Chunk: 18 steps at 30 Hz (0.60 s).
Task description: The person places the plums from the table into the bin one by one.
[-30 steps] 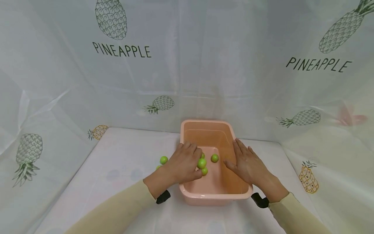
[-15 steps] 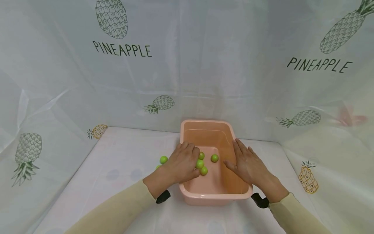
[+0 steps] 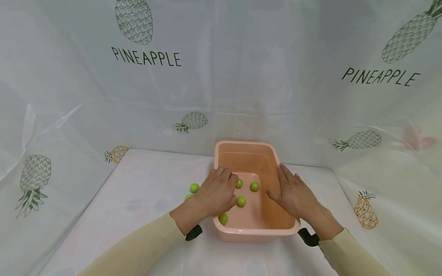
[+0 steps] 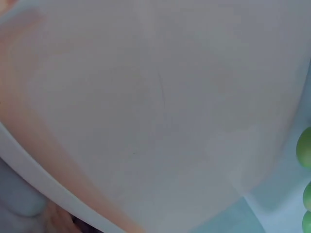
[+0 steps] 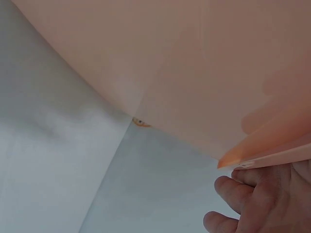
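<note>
In the head view, a pink plastic tub point(image 3: 253, 231) stands between both hands. Inside it lie several small round green things, like balls or fruit, including one near the right point(image 3: 254, 186) and another by the front left corner point(image 3: 223, 219). My left hand point(image 3: 215, 193) reaches over the tub's left rim, loosely bent, with nothing visible between thumb and fingers. Its fingertips are hidden from above. My right hand point(image 3: 295, 193) rests on the right rim, fingers straight, thumb on the inner side. In the right wrist view, that hand's fingers point(image 5: 262, 199) spread outside the rim.
More green balls point(image 3: 194, 188) lie on the white tablecloth point(image 3: 152, 180) left of the tub, partly behind my left wrist. A pineapple-printed plastic sheet point(image 3: 241, 76) closes off the back and sides, close behind the tub.
A green ball seen beside my left thumb has dropped and rolled toward me to the tub's front left corner. Both hands stay almost where they were.
</note>
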### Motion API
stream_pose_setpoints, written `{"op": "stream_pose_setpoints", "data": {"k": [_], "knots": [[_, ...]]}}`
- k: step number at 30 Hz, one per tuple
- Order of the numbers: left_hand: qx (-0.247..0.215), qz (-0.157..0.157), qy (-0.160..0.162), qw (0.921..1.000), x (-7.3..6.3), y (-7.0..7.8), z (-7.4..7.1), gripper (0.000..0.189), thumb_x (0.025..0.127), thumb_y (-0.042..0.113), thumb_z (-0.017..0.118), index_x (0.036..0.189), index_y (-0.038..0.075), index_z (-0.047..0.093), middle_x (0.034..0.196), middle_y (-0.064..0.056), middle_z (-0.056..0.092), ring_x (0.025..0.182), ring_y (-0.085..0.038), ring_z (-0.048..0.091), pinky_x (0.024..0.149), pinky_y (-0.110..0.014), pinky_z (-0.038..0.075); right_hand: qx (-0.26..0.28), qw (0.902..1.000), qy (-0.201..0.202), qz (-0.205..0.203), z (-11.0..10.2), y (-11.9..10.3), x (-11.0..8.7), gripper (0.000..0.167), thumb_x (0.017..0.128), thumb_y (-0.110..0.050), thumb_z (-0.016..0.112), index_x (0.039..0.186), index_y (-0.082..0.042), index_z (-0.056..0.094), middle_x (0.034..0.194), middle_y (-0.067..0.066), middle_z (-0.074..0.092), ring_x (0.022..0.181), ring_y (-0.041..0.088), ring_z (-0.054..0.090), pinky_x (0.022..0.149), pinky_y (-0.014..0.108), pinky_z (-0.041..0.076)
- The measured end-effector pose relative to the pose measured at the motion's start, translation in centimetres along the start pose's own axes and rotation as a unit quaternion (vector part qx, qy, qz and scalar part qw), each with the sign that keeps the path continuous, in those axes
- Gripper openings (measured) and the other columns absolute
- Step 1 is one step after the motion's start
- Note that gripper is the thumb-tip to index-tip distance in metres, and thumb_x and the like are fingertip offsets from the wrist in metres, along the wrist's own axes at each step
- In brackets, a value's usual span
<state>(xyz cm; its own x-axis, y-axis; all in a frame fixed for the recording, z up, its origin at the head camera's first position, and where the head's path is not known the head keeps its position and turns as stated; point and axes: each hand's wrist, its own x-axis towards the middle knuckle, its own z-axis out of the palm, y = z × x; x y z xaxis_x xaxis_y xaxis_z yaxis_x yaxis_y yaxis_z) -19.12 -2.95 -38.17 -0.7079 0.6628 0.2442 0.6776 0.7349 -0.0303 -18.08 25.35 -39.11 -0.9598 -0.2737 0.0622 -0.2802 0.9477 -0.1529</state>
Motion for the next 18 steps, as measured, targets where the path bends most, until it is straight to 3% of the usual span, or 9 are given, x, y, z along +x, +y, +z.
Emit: {"op": "stream_pose_setpoints", "data": {"k": [8,14,18], "knots": [[-0.042,-0.008,0.040,0.9983,-0.2,-1.0,0.4,0.021,0.094,0.027,0.067,0.112,0.017,0.068,0.105,0.001,0.061,0.095,-0.018,0.048,0.079,-0.031,0.039,0.000,1.0000,0.001,0.001,0.2,0.1,0.0,0.092,0.105,-0.056,0.053,0.161,0.011,0.024,0.168,0.032,0.025,0.153,0.050,0.034,0.120,0.069,0.029],[-0.078,-0.080,0.058,0.9921,-1.2,-4.8,-0.3,0.023,0.098,0.024,0.064,0.116,0.012,0.070,0.112,-0.005,0.065,0.101,-0.024,0.054,0.086,-0.039,0.046,0.000,1.0000,0.003,-0.003,0.1,0.1,0.0,0.091,0.105,-0.055,0.053,0.161,0.011,0.024,0.168,0.032,0.025,0.153,0.050,0.033,0.120,0.069,0.029],[-0.078,-0.138,0.061,0.9855,-2.6,-7.6,0.3,0.022,0.095,0.021,0.068,0.113,0.010,0.072,0.111,-0.007,0.067,0.103,-0.029,0.057,0.088,-0.045,0.050,0.000,1.0000,0.003,-0.004,0.1,0.1,0.0,0.091,0.105,-0.054,0.053,0.161,0.011,0.024,0.168,0.032,0.026,0.154,0.050,0.033,0.121,0.069,0.029]]}}
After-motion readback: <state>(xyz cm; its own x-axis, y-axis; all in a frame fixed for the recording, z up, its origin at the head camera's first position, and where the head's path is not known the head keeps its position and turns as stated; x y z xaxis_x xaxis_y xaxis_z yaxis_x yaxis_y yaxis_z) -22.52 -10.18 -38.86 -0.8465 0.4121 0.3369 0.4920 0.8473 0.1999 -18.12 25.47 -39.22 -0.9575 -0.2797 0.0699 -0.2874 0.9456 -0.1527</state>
